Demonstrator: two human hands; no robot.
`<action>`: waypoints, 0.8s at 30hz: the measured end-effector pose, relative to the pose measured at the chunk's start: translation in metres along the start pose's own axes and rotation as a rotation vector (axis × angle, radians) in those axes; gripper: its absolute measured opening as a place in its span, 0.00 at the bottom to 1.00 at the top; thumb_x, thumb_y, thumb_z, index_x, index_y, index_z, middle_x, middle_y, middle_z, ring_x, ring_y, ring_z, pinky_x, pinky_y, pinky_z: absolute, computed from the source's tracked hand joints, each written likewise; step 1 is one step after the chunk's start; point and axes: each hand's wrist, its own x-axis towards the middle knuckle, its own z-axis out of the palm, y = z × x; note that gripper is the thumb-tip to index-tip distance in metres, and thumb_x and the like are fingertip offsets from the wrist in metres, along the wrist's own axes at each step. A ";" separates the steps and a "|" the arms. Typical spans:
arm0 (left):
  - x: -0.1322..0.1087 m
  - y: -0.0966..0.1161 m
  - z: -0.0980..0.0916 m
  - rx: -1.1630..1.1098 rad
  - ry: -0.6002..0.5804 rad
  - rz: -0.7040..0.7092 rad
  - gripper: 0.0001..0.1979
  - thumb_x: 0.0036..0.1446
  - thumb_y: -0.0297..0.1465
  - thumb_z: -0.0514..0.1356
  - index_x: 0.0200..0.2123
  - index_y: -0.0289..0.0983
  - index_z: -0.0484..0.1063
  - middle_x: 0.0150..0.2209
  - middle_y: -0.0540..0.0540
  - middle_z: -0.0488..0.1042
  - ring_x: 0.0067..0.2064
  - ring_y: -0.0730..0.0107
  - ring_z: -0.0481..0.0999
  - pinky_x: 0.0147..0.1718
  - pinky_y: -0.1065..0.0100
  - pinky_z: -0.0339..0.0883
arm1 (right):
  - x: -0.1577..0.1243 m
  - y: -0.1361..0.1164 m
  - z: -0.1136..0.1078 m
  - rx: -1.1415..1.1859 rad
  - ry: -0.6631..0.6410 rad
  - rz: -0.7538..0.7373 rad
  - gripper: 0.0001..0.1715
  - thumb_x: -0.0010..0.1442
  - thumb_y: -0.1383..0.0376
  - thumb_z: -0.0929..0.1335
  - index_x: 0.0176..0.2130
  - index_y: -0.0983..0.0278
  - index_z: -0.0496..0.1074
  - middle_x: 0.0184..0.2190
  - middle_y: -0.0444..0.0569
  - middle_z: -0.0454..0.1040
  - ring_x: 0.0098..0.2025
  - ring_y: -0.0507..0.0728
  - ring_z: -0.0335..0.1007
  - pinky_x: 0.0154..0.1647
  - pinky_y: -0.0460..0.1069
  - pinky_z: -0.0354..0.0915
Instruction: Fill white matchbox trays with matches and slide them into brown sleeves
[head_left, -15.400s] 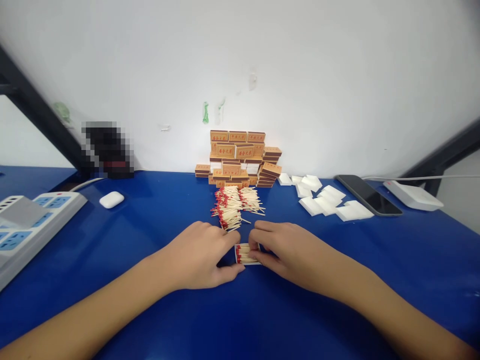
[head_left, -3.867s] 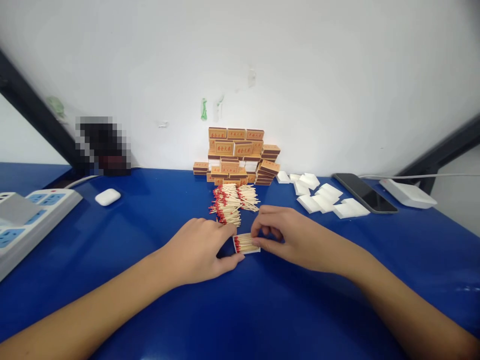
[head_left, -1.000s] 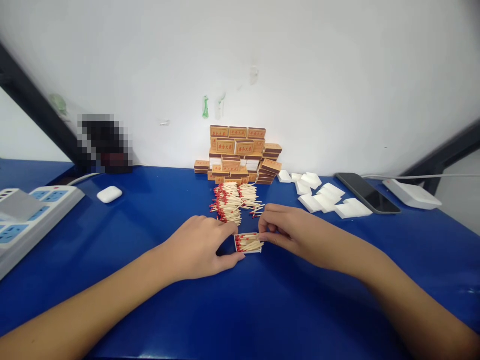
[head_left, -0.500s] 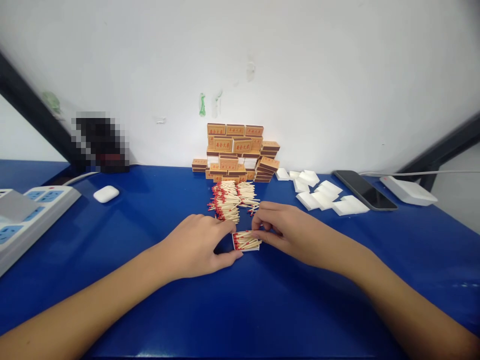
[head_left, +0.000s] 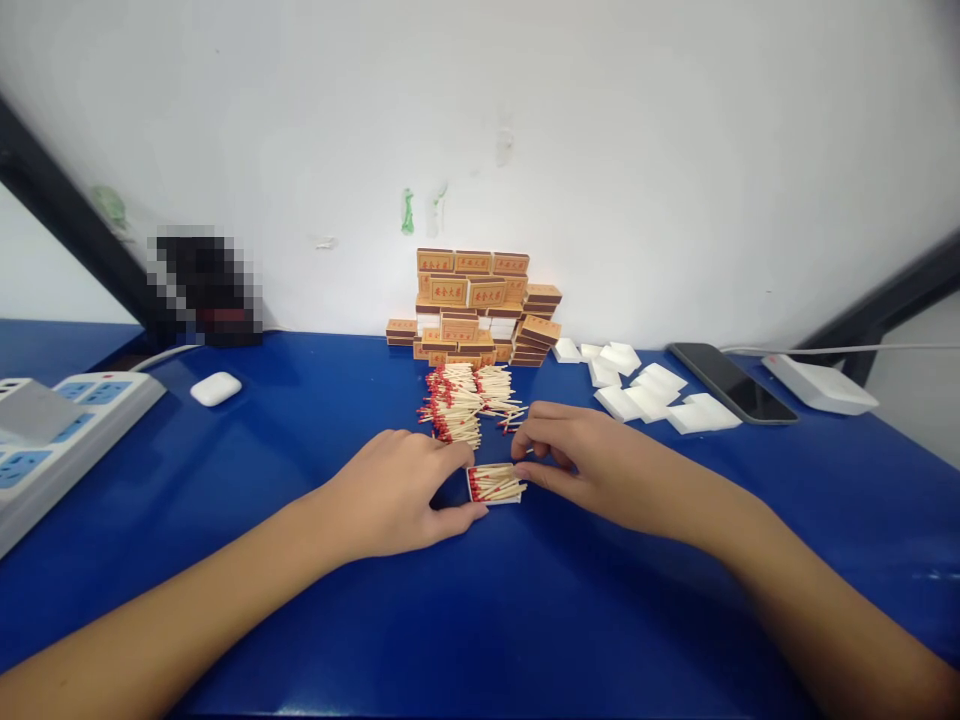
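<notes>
Loads of matches [head_left: 495,484] in the tray [head_left: 502,502] already, loose heap [head_left: 454,402] remaining behind it; tray clamped in left hand [head_left: 397,495]; right hand [head_left: 596,455] at its right end, can't tell if pinching.

The table [head_left: 480,610] is coloured deep blue. The matches [head_left: 456,402] are coloured pale cream and tipped with red, and the near tray [head_left: 498,503] is rimmed in white. The far matchboxes [head_left: 486,293] are coloured orange-yellow, edged in dark brown and printed in red.

Wkspace: desk [head_left: 480,620] w/ pwr strip [head_left: 71,440]
</notes>
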 end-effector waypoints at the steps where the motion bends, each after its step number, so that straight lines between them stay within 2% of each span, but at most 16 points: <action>1: 0.000 0.000 0.000 -0.001 0.000 0.002 0.17 0.65 0.47 0.60 0.45 0.39 0.76 0.30 0.47 0.80 0.31 0.58 0.80 0.28 0.64 0.63 | -0.001 0.002 -0.001 -0.005 -0.005 0.012 0.10 0.72 0.59 0.67 0.40 0.61 0.75 0.39 0.47 0.74 0.33 0.53 0.68 0.33 0.49 0.61; 7: 0.000 -0.001 0.002 0.008 0.002 0.003 0.17 0.65 0.47 0.61 0.46 0.40 0.76 0.29 0.47 0.79 0.31 0.58 0.79 0.28 0.64 0.62 | -0.004 0.002 -0.006 -0.011 -0.033 0.034 0.12 0.72 0.60 0.66 0.36 0.60 0.74 0.35 0.47 0.76 0.36 0.56 0.71 0.36 0.51 0.62; 12: 0.001 0.000 0.001 0.016 0.007 0.005 0.18 0.65 0.47 0.61 0.46 0.39 0.76 0.29 0.47 0.79 0.30 0.59 0.79 0.27 0.65 0.62 | -0.001 -0.003 0.000 -0.010 -0.034 0.018 0.11 0.71 0.64 0.66 0.34 0.62 0.73 0.35 0.47 0.76 0.35 0.55 0.70 0.34 0.50 0.61; 18: 0.001 0.000 0.000 0.026 0.002 0.005 0.17 0.65 0.47 0.60 0.45 0.39 0.75 0.29 0.47 0.79 0.31 0.57 0.80 0.27 0.64 0.62 | 0.004 -0.005 0.005 -0.022 0.017 -0.026 0.10 0.71 0.65 0.66 0.35 0.62 0.73 0.35 0.47 0.76 0.35 0.54 0.69 0.35 0.50 0.60; 24: 0.000 0.000 0.000 0.020 0.006 0.009 0.18 0.66 0.47 0.60 0.46 0.39 0.75 0.29 0.47 0.79 0.31 0.57 0.80 0.27 0.64 0.62 | 0.003 -0.008 0.004 -0.048 0.044 0.009 0.11 0.70 0.66 0.67 0.34 0.62 0.73 0.32 0.47 0.76 0.33 0.55 0.68 0.33 0.50 0.58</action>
